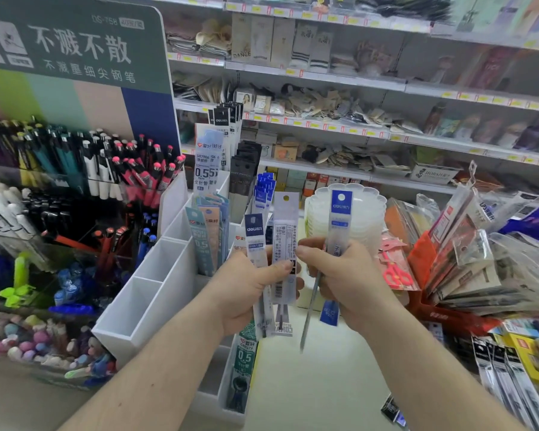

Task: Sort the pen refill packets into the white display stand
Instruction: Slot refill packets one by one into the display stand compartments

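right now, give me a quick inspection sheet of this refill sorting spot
surface: pale counter under the hands
job's things: white display stand, near compartments bare, far ones holding packets; refill packets in left hand, blue-topped packet in right
clutter: loose packets piled at right, pink scissors, stacked clear dishes
grippers: left hand grips several packets; right hand grips one packet
cables: nothing seen
surroundings: pen racks left, shop shelves behind
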The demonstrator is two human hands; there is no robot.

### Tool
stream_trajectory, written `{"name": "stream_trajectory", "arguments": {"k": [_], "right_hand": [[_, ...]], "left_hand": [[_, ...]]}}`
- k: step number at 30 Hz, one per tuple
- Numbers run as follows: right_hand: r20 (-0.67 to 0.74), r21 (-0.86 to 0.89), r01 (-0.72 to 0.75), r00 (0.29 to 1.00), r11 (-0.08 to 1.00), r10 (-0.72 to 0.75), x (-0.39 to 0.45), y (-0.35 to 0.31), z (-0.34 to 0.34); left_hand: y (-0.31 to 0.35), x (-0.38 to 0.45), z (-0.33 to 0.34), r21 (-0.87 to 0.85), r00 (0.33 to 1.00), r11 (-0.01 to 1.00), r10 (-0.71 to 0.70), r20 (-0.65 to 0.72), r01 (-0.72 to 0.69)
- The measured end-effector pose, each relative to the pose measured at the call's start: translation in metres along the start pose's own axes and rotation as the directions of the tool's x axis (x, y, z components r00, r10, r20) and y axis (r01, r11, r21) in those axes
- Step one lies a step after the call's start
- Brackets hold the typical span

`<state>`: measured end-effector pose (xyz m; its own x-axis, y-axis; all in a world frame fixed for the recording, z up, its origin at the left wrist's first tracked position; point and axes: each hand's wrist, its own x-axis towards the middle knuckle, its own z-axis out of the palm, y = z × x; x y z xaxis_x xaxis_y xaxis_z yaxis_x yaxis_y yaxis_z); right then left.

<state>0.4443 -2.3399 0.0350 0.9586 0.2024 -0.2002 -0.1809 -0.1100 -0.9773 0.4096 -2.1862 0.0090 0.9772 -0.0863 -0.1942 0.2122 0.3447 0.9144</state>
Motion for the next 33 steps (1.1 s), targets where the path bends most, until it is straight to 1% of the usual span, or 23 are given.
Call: {"name": "stream_trajectory", "arguments": {"k": [2,6,7,9,12,15,16,17,18,19,20,21,22,23,25,27,30,33], "right_hand": [[-0.026,0.000,0.017,1.000,1.000,-0.017,0.001,0.000,0.001],[-0.025,0.086,-0.023,0.999,0.996,0.025,0.005,-0.005,-0.006],[0.005,0.081,-0.036,0.999,0.996,0.036,0.005,-0.007,-0.006],[0.109,0.069,-0.057,0.993,0.996,0.049,0.004,-0.009,-0.006],[0.243,0.052,-0.038,0.970,0.998,0.024,0.005,-0.006,-0.006],[0.264,-0.018,-0.006,0.965,1.000,0.010,0.009,-0.001,-0.005],[0.258,-0.023,0.001,0.966,1.000,0.005,0.009,0.000,-0.005],[0.245,-0.013,0.006,0.970,1.000,-0.003,0.009,0.000,-0.004],[0.218,0.007,0.015,0.976,1.000,-0.016,0.011,0.002,-0.004],[0.175,0.035,0.028,0.984,0.999,-0.033,0.013,0.003,-0.004],[0.125,0.066,0.055,0.990,0.996,-0.063,0.014,0.006,-0.006],[0.064,0.083,0.092,0.993,0.992,-0.097,0.016,0.009,-0.010],[0.005,0.081,0.133,0.991,0.988,-0.133,0.016,0.014,-0.013],[-0.040,0.060,0.163,0.986,0.985,-0.161,0.015,0.019,-0.017],[-0.068,0.002,0.193,0.979,0.981,-0.192,0.011,0.033,-0.021],[-0.046,-0.048,0.199,0.979,0.979,-0.201,0.006,0.048,-0.018],[0.025,-0.156,0.205,0.979,0.966,-0.203,0.004,0.070,-0.004],[0.082,-0.270,0.168,0.985,0.948,-0.152,0.003,0.098,0.014]], "left_hand": [[-0.001,0.001,0.002,-0.002,1.000,1.000,-0.016,-0.002,0.016],[-0.002,0.002,0.003,-0.107,0.990,0.984,-0.141,0.025,0.142],[-0.001,0.002,0.002,-0.131,0.983,0.975,-0.175,0.051,0.181],[0.001,0.001,0.003,-0.151,0.962,0.953,-0.247,0.114,0.263],[0.003,-0.001,0.003,-0.180,0.926,0.916,-0.325,0.195,0.359],[0.005,-0.005,-0.001,-0.161,0.903,0.902,-0.359,0.235,0.400],[0.005,-0.007,-0.001,-0.142,0.909,0.909,-0.360,0.211,0.393],[0.006,-0.009,0.000,-0.108,0.926,0.926,-0.345,0.154,0.363],[0.006,-0.011,0.002,-0.047,0.952,0.952,-0.300,0.056,0.303],[0.007,-0.013,0.003,0.039,0.972,0.973,-0.224,-0.067,0.227],[0.007,-0.016,0.002,0.134,0.975,0.980,-0.123,-0.182,0.149],[0.007,-0.019,0.000,0.206,0.964,0.975,-0.021,-0.264,0.078],[0.008,-0.021,-0.003,0.237,0.948,0.971,0.057,-0.312,0.020],[0.009,-0.024,-0.005,0.234,0.933,0.972,0.104,-0.344,-0.022],[0.010,-0.030,-0.011,0.226,0.914,0.973,0.138,-0.382,-0.052],[0.009,-0.032,-0.015,0.245,0.908,0.969,0.128,-0.399,-0.029],[0.004,-0.031,-0.020,0.254,0.906,0.967,0.119,-0.407,-0.013],[0.001,-0.033,-0.022,0.238,0.909,0.971,0.107,-0.402,-0.009]]}}
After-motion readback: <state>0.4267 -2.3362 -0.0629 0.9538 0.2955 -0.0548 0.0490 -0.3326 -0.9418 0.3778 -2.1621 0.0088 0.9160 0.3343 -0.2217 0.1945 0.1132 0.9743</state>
